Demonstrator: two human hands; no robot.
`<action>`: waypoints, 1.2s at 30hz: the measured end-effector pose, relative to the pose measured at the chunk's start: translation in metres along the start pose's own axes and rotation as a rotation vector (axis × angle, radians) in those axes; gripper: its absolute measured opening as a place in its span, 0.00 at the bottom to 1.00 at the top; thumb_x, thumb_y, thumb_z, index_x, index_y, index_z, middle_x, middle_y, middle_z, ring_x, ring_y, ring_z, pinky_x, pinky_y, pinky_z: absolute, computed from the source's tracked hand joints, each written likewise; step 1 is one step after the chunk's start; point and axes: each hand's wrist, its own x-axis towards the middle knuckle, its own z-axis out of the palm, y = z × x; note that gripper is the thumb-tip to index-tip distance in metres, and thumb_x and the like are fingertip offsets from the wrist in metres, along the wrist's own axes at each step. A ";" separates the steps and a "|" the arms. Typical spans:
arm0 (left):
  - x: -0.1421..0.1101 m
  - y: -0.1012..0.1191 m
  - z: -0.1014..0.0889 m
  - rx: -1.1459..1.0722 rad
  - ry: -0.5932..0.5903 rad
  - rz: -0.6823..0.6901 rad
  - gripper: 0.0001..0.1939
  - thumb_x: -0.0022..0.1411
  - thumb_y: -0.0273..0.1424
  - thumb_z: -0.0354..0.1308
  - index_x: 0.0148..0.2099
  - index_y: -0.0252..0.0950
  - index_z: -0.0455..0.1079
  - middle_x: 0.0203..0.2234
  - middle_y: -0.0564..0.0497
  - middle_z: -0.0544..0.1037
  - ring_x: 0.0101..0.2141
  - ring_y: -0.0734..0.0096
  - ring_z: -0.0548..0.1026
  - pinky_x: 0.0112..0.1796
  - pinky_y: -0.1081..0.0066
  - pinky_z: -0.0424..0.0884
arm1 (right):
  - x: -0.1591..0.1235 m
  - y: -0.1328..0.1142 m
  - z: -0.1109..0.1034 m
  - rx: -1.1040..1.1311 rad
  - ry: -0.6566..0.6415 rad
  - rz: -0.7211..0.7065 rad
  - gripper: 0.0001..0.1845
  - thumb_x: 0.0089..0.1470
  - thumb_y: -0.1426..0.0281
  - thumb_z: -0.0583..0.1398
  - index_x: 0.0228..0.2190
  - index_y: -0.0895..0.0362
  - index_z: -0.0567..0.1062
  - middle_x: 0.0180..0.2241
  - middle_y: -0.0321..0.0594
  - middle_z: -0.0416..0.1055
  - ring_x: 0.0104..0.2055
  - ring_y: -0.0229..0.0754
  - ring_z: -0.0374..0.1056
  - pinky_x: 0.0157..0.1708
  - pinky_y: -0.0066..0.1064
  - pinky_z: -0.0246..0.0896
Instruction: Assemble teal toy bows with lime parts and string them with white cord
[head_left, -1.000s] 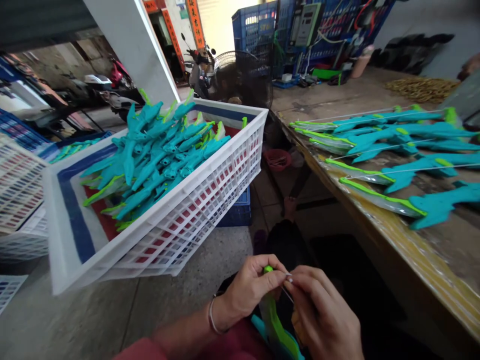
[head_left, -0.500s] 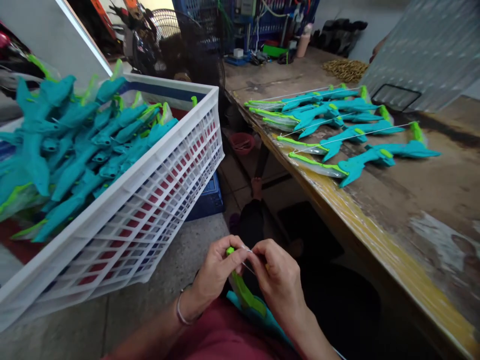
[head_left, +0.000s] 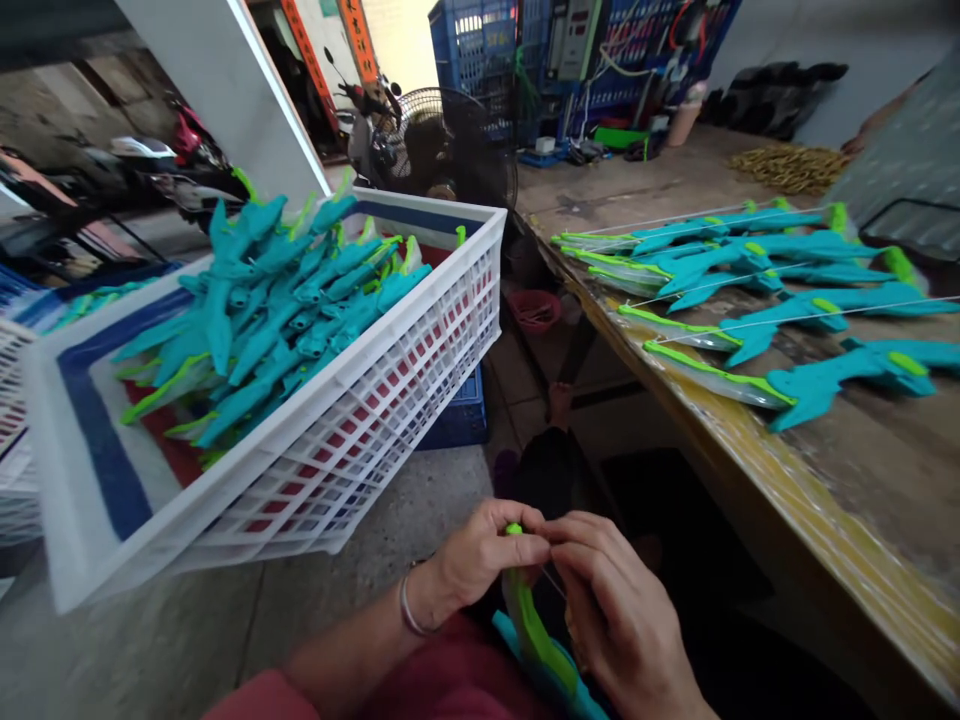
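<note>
A teal and lime-green toy bow [head_left: 551, 650] stands between my two hands over my lap, its lower part cut off by the frame's bottom edge. My left hand [head_left: 487, 555] is closed around the bow's green limb tip, which pokes up between thumb and forefinger. My right hand [head_left: 619, 605] is closed too, its fingertips touching those of my left hand. A thin white string [head_left: 555, 580] runs down from the meeting fingertips; the fingers hide its end. On the bench at right lie several toy bows [head_left: 817, 375], with white strings stretched along them.
At left a white plastic basket [head_left: 420, 350] is heaped with teal and green bows [head_left: 277, 300]. The wooden bench [head_left: 847, 480] has a yellow, worn edge at right. Behind stand a black fan [head_left: 457, 150] and blue crates [head_left: 480, 70]. A pink basin [head_left: 534, 310] sits below.
The view has swung left, so the basket and bench appear farther right. My hands stay together at the bow's tip; my right fingers now lie straighter and closer against my left fingertips.
</note>
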 end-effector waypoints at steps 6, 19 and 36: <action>-0.002 -0.001 0.001 0.057 0.046 0.029 0.20 0.50 0.44 0.74 0.31 0.32 0.76 0.19 0.54 0.74 0.20 0.78 0.68 0.24 0.76 0.62 | -0.002 -0.004 0.000 -0.107 0.033 0.056 0.08 0.66 0.79 0.55 0.39 0.57 0.72 0.34 0.42 0.72 0.35 0.39 0.72 0.33 0.27 0.72; -0.004 0.006 0.009 0.283 0.099 0.031 0.12 0.53 0.35 0.70 0.36 0.31 0.79 0.18 0.55 0.74 0.19 0.79 0.69 0.24 0.78 0.64 | -0.031 0.010 -0.003 -0.003 -0.001 0.329 0.03 0.69 0.67 0.59 0.42 0.54 0.71 0.33 0.36 0.74 0.30 0.36 0.75 0.29 0.18 0.71; -0.002 0.012 0.011 0.321 0.064 -0.052 0.09 0.52 0.33 0.65 0.34 0.32 0.77 0.18 0.56 0.72 0.21 0.78 0.67 0.24 0.77 0.62 | -0.030 0.000 0.008 -0.245 0.105 0.072 0.06 0.69 0.77 0.55 0.42 0.60 0.73 0.39 0.45 0.71 0.40 0.41 0.71 0.38 0.29 0.71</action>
